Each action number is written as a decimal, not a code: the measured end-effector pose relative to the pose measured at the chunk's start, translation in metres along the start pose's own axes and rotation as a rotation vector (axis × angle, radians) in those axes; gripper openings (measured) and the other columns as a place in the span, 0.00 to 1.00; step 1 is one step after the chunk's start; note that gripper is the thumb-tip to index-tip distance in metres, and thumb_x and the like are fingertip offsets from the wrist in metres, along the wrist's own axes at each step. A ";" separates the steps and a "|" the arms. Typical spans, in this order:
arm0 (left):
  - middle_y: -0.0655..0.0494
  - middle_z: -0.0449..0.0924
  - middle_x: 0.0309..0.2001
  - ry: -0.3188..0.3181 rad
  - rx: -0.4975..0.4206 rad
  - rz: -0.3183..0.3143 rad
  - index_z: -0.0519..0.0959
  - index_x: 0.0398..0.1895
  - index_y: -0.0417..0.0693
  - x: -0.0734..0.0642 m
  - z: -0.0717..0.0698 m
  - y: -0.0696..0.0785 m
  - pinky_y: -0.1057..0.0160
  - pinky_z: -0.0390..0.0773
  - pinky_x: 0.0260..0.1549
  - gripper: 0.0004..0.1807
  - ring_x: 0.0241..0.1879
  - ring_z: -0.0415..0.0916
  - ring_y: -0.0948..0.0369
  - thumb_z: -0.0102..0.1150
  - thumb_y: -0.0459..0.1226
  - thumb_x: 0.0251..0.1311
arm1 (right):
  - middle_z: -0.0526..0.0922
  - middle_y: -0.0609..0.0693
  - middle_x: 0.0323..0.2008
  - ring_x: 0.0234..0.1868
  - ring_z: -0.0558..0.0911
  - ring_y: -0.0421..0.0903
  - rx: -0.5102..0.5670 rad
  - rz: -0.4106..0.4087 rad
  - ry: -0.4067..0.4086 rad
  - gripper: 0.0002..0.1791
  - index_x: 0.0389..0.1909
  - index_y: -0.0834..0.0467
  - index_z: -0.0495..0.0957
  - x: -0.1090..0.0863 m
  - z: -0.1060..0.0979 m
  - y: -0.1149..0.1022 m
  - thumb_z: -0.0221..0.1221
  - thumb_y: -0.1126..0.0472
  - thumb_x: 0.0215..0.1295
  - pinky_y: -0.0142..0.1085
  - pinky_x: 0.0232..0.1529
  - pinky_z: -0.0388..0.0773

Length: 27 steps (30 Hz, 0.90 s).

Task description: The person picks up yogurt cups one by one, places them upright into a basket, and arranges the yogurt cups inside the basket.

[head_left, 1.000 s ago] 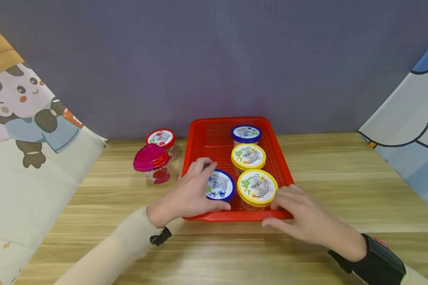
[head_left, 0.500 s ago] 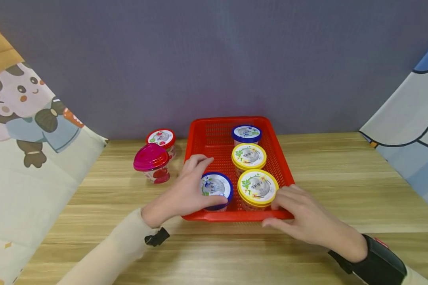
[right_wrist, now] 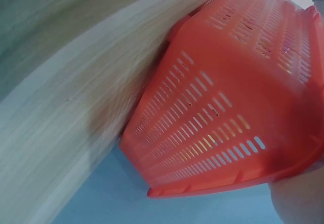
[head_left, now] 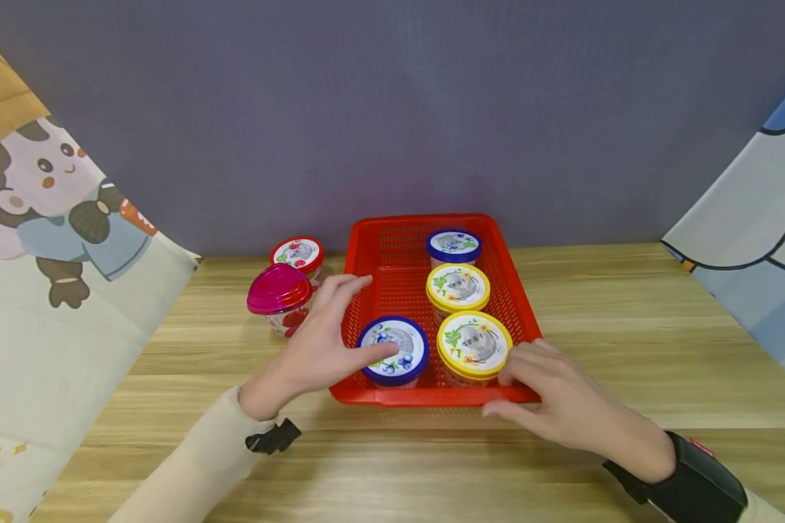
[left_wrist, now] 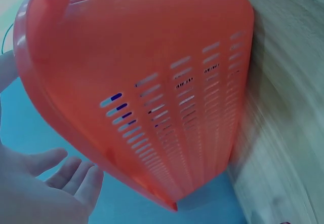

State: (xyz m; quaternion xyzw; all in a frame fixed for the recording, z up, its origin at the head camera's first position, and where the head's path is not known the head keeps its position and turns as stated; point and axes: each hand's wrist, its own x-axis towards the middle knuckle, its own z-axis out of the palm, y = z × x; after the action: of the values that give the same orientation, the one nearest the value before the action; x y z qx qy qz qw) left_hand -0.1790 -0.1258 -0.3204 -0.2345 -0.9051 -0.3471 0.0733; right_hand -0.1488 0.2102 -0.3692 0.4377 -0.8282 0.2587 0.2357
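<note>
So the left hand has slid off toward 9 o'clock since a second ago, and the near blue-lidded cup has crept a touch that way too; the right hand hasn't budged.

Biggest worry imo is the red basket: if the right hand tugs on the rim, the whole thing could skid or tip. Next, the left fingers could snag the rim on the way out. Smallest: the thumb could clip that blue lid and nudge the cup, since it's right over it (can't tell if it's touching).

Going by the basket as a clock, 12 being the far side: the right hand's at 5, fingers curled over the rim, gripping it, right beside the front yellow-lidded cup. Left hand's at 8, spread wide, holding nothing. The blue-lidded cup sits upright inside at 7, just off the left palm toward 3.
</note>
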 end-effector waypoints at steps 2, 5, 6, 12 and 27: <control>0.53 0.60 0.69 0.013 -0.010 -0.003 0.63 0.75 0.51 -0.001 -0.001 -0.001 0.43 0.72 0.61 0.51 0.67 0.60 0.55 0.76 0.57 0.50 | 0.71 0.33 0.29 0.33 0.70 0.34 -0.001 0.001 -0.001 0.19 0.32 0.45 0.75 0.000 0.000 0.000 0.69 0.37 0.58 0.26 0.40 0.61; 0.53 0.61 0.69 0.031 -0.015 -0.005 0.63 0.75 0.50 -0.002 -0.004 -0.003 0.43 0.73 0.60 0.50 0.67 0.61 0.55 0.75 0.56 0.51 | 0.71 0.33 0.29 0.33 0.70 0.34 0.000 0.005 -0.003 0.19 0.32 0.45 0.75 0.000 0.000 0.000 0.69 0.37 0.58 0.26 0.39 0.61; 0.53 0.61 0.69 0.037 -0.013 -0.004 0.63 0.75 0.50 -0.002 -0.004 -0.004 0.43 0.73 0.60 0.50 0.67 0.61 0.55 0.75 0.56 0.51 | 0.71 0.32 0.29 0.33 0.70 0.34 0.000 0.006 -0.003 0.19 0.32 0.45 0.75 0.000 0.000 0.000 0.69 0.37 0.58 0.26 0.39 0.61; 0.51 0.64 0.67 0.096 -0.028 0.009 0.65 0.73 0.44 -0.004 -0.010 -0.010 0.43 0.71 0.60 0.47 0.65 0.64 0.54 0.75 0.52 0.54 | 0.71 0.32 0.29 0.33 0.70 0.34 -0.002 0.010 -0.001 0.19 0.32 0.45 0.75 0.001 0.000 0.000 0.69 0.36 0.58 0.26 0.40 0.61; 0.51 0.64 0.66 0.227 -0.064 -0.025 0.67 0.72 0.46 -0.010 -0.031 -0.031 0.45 0.79 0.50 0.41 0.63 0.66 0.54 0.74 0.46 0.57 | 0.71 0.32 0.29 0.34 0.70 0.34 -0.013 0.021 -0.012 0.19 0.32 0.44 0.75 0.001 -0.001 -0.001 0.71 0.38 0.56 0.26 0.39 0.62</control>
State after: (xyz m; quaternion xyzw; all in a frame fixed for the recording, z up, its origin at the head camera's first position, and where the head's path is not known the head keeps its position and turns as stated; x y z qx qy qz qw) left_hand -0.1858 -0.1703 -0.3189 -0.1848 -0.8822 -0.4011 0.1636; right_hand -0.1485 0.2097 -0.3679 0.4291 -0.8357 0.2532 0.2308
